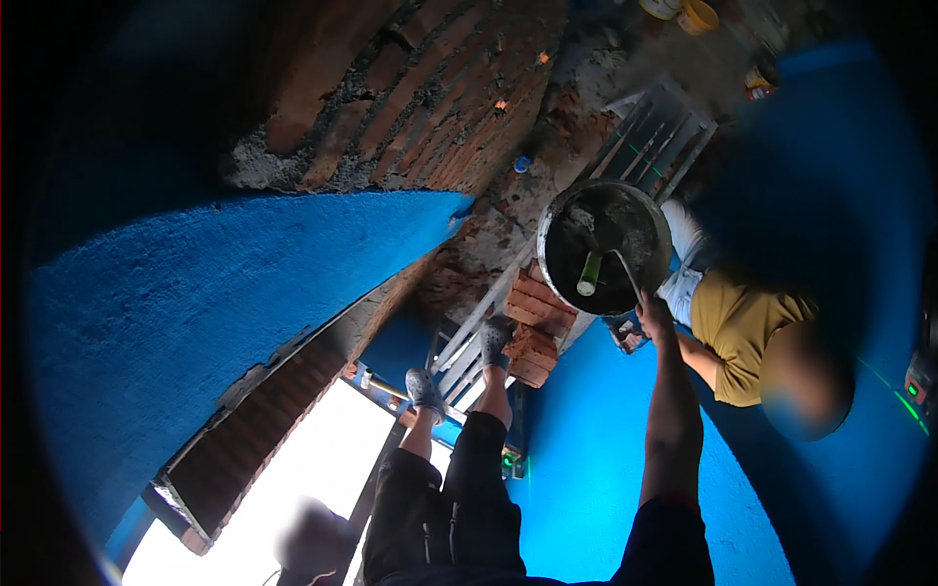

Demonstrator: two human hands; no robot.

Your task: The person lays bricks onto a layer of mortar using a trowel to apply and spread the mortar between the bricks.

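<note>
The right hand (pixel 655 316) is stretched out ahead of the body with its fingers curled in a closed grip, and the bare forearm (pixel 673 439) runs almost straight back from it, toward the dark sleeve (pixel 666 547) at the upper arm. Left of the hand and nearer the torso, the two legs (pixel 481 488) extend forward side by side, bare at the shins, one foot (pixel 496 340) a little farther ahead than the other.
</note>
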